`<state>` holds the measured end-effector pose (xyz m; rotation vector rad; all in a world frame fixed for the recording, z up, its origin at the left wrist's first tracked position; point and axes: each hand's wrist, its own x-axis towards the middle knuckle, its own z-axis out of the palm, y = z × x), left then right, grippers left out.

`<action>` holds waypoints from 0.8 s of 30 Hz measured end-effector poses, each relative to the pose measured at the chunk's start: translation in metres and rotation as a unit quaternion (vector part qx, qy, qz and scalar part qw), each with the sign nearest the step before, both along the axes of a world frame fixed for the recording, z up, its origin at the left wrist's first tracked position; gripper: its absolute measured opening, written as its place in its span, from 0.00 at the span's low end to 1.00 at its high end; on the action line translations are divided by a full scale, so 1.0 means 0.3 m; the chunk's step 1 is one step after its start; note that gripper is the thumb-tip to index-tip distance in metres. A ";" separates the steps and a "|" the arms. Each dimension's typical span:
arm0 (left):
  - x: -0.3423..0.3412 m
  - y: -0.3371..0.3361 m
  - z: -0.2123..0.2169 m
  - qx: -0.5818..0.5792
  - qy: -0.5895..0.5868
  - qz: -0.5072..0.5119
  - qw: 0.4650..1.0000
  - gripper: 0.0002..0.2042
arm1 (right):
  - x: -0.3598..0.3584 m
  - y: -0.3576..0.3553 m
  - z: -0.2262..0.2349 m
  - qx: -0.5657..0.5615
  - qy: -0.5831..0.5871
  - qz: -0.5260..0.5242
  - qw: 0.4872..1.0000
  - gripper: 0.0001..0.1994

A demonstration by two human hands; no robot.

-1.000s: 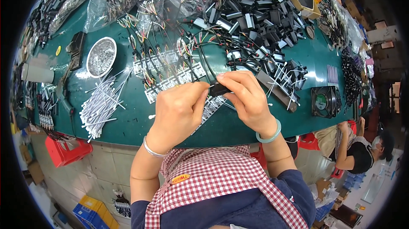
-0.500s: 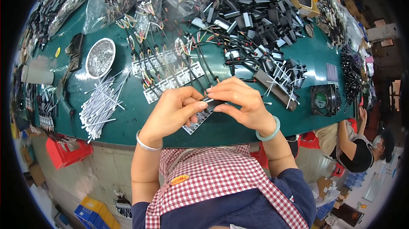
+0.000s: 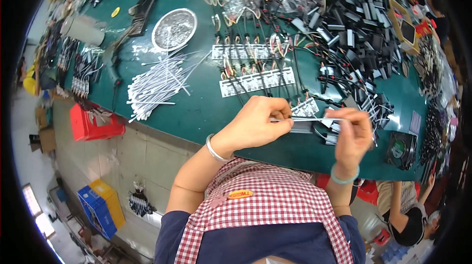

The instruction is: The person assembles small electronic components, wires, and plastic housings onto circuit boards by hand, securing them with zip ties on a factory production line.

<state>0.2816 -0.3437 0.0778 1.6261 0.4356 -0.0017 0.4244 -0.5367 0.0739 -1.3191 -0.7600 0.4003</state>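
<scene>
green worktable [image 3: 196, 111]: left hand [image 3: 251, 124] pinches thin white stick [image 3: 314, 119], likely light, best held midway. right hand [image 3: 353, 135] blurred, grip unclear.

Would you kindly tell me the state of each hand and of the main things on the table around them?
Left hand: closed, pinching a thin white stick.
Right hand: blurred; whether it grips the stick is unclear.
Thin white stick: roughly level between the hands.
White sticks: loose, heaped.
White bowl: holding silvery bits.
White circuit strips: flat, wires lying across.
Black parts: piled loose.
</scene>
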 end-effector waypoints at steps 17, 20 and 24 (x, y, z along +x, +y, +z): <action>-0.153 0.406 -0.202 0.628 0.147 0.185 0.741 0.04 | 0.366 -0.262 -0.031 -0.281 -0.596 -0.275 0.700 0.09; -0.132 0.414 -0.229 0.631 0.132 0.180 0.743 0.05 | 0.329 -0.259 -0.083 -0.323 -0.518 -0.243 0.754 0.09; -0.148 0.404 -0.199 0.612 0.143 0.199 0.752 0.05 | 0.337 -0.250 -0.064 -0.301 -0.465 -0.220 0.803 0.07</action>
